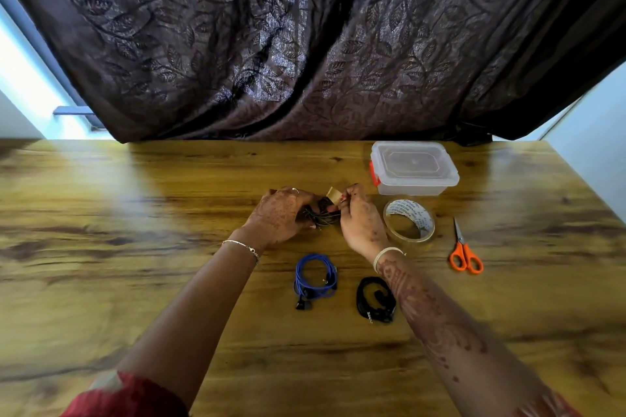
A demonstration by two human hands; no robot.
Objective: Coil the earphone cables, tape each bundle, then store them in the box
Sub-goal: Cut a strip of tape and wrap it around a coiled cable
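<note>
My left hand grips a dark coiled earphone bundle above the wooden table. My right hand pinches a short strip of clear tape against that bundle. A blue coiled earphone cable lies on the table nearer to me. A black coiled earphone cable lies right of it, partly under my right forearm. The clear plastic box with a red latch stands shut at the back right.
A roll of clear tape lies right of my right hand. Orange-handled scissors lie further right. A dark patterned curtain hangs behind the table's far edge.
</note>
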